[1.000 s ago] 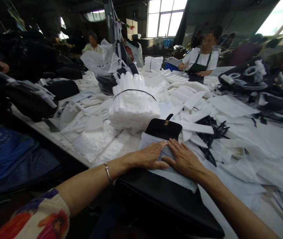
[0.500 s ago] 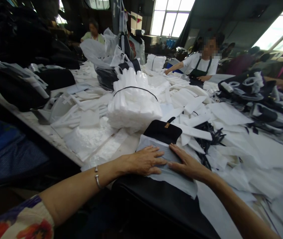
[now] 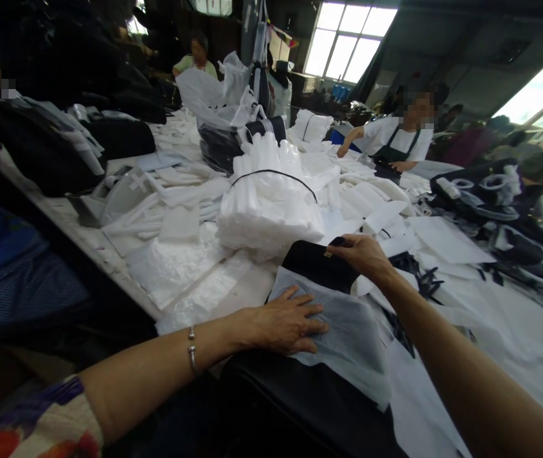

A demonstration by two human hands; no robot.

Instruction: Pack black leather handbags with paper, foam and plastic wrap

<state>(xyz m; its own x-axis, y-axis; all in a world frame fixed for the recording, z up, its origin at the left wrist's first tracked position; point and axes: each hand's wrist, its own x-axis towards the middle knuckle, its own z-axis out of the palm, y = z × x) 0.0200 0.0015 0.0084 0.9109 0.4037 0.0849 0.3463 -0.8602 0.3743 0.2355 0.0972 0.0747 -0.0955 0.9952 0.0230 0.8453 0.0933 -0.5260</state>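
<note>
A black bag (image 3: 309, 394) lies at the near edge of the table, its flap (image 3: 307, 262) folded open away from me. Over the bag's front is spread a thin whitish sheet (image 3: 352, 334). My left hand (image 3: 293, 321) rests flat on this sheet with fingers spread. At the flap's far edge, my right hand (image 3: 359, 254) pinches the flap near its small gold-coloured clasp (image 3: 328, 253) and black tab. The underside of the bag and the right fingertips' far side are hidden.
Beyond the flap stands a banded bundle of white foam (image 3: 271, 213). Loose white sheets (image 3: 447, 238) cover much of the table. Black bags (image 3: 479, 184) lie at right, others at left. Across the table a person in a dark apron (image 3: 398, 145) works.
My right hand has left the sheet and moved forward to the flap's edge, where it now grips. My left hand stays flat on the sheet. The view has shifted slightly.
</note>
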